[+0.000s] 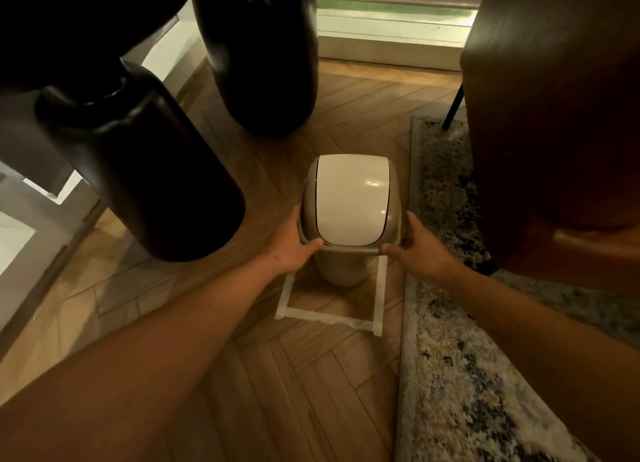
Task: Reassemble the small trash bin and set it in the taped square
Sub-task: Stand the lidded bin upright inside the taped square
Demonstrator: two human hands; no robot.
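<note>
A small beige trash bin (341, 265) with a white swing lid (349, 198) stands upright over the far part of a white taped square (325, 315) on the wooden floor. Its lid frame sits on the body. My left hand (294, 243) grips the left side of the lid frame, thumb on the front rim. My right hand (420, 245) holds the right side the same way. The bin's base is partly hidden by its top, so I cannot tell whether it touches the floor.
Two large dark vases (138, 170) (263, 56) stand to the left and behind the bin. A brown chair (554, 115) rises at the right above a patterned rug (457, 375). A low window sill (391, 45) runs along the back.
</note>
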